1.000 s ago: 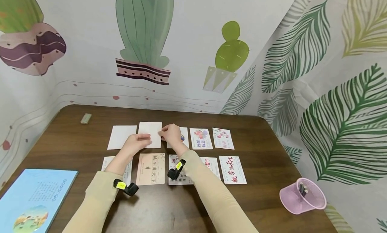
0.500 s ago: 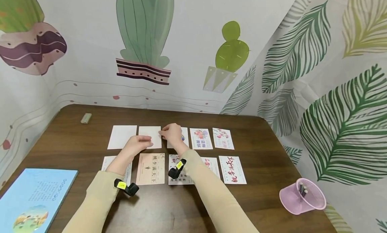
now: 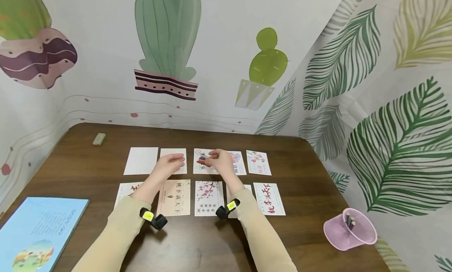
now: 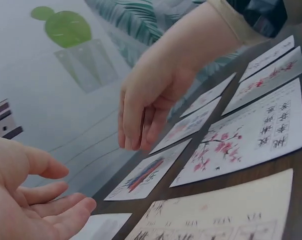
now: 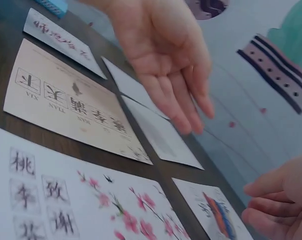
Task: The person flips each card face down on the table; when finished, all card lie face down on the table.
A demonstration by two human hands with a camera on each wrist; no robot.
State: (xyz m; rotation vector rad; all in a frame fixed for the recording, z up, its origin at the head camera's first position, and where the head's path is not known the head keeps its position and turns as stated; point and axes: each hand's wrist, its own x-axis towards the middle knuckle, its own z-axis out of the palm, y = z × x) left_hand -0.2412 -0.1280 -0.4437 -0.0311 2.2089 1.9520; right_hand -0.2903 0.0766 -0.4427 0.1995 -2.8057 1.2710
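Note:
My left hand (image 3: pixel 166 168) hovers above the second card from the left in the back row, a blank white card (image 3: pixel 181 152); its fingers are relaxed and hold nothing. Over the right edge of the third back-row card (image 3: pixel 199 168), which bears a red and blue drawing, is my right hand (image 3: pixel 222 163). Its fingers (image 4: pixel 133 120) hang loosely bent with nothing between them, apart from the cards in the left wrist view. In the front row a beige card (image 3: pixel 174 207) and a plum-blossom card (image 3: pixel 208 199) lie flat beneath the wrists.
Another blank card (image 3: pixel 140 161) ends the back row at left. More printed cards, such as a red-lettered card (image 3: pixel 269 199), lie at right. A blue book (image 3: pixel 42 225) is at left, a pink mesh pen cup (image 3: pixel 339 234) at right, a small pale block (image 3: pixel 99 139) far left.
The right hand has left the blank card's edge and moved right, uncovering the third back-row card. The left hand has shifted slightly right and up. The blank card lies flat in the row.

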